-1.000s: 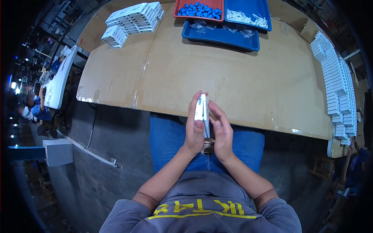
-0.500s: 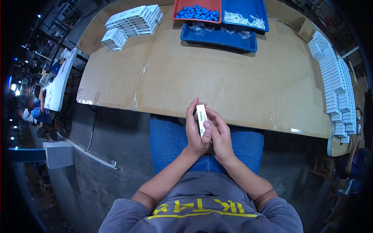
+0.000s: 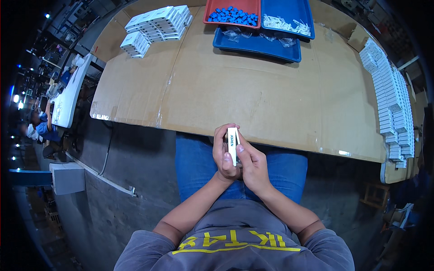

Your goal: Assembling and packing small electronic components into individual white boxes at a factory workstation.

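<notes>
A small white plastic case, narrow and box-shaped with dark print along it, stands between my two hands over my lap, just off the table's near edge. My left hand is wrapped round its left side, with the thumb low on the front. From the right, my right hand grips it, the thumb pressing near its right edge. A dark slit runs down that right side by the thumb. My palms and curled fingers hide the rest of the case.
Ahead is a cardboard-covered table. At its back are a red tray of blue parts, a blue tray of white parts and a blue tray with clear bags. White cases are stacked at far left and right.
The case has come slightly down and stands more upright. My left thumb has moved lower, and my right thumb has shifted from the case's front to its right edge.
</notes>
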The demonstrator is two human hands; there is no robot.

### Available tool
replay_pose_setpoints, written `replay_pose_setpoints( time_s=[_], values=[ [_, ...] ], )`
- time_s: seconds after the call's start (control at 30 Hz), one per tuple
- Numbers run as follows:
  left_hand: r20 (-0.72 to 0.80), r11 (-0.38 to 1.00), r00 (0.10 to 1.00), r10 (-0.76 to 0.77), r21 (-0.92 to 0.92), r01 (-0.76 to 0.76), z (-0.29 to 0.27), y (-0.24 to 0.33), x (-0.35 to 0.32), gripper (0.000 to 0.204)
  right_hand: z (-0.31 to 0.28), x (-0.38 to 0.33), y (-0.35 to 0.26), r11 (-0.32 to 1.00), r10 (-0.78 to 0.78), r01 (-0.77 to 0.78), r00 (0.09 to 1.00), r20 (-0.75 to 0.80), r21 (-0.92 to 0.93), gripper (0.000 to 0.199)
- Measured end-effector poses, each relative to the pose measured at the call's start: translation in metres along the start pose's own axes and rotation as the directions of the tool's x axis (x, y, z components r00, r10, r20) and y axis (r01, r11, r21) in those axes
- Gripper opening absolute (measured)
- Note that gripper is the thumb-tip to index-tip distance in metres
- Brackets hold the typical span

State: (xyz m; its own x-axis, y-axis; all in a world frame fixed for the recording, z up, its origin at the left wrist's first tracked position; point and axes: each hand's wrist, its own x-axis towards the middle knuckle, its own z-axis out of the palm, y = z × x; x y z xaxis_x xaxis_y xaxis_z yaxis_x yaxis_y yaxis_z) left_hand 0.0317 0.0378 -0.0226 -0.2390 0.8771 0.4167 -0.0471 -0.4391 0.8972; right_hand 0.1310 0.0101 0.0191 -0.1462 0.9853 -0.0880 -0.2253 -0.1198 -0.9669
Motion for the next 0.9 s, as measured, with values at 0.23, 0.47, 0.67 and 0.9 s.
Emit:
replay_pose_setpoints(
  time_s=[0.23, 0.47, 0.67, 0.9],
  values=[
    [0.006, 0.998, 0.999, -0.036, -0.055, 0.037, -0.004, -0.001, -0.004, 0.078, -0.002, -0.001, 0.005, 1.0, -0.009, 0.01, 1.0, 0.023, -0.025, 0.048],
    [0.211, 0.907, 0.961, 0.178, 0.344, -0.244, -0.006, -0.007, 0.015, 0.109, -0.025, 0.018, -0.002, 0.994, 0.09, -0.093, 0.995, 0.04, 0.062, 0.052],
    [0.227, 0.965, 0.94, -0.255, 0.003, 0.261, -0.009, -0.002, 0.003, 0.112, -0.049, 0.022, -0.008, 0.846, -0.196, 0.249, 0.967, 0.16, -0.472, 0.068],
    [0.436, 0.489, 0.558, -0.706, -0.271, 0.829, 0.007, 0.04, 0.014, 0.083, -0.069, 0.028, -0.009, 0.521, -0.477, 0.606, 0.791, 0.384, -0.601, 0.088]
  ],
)
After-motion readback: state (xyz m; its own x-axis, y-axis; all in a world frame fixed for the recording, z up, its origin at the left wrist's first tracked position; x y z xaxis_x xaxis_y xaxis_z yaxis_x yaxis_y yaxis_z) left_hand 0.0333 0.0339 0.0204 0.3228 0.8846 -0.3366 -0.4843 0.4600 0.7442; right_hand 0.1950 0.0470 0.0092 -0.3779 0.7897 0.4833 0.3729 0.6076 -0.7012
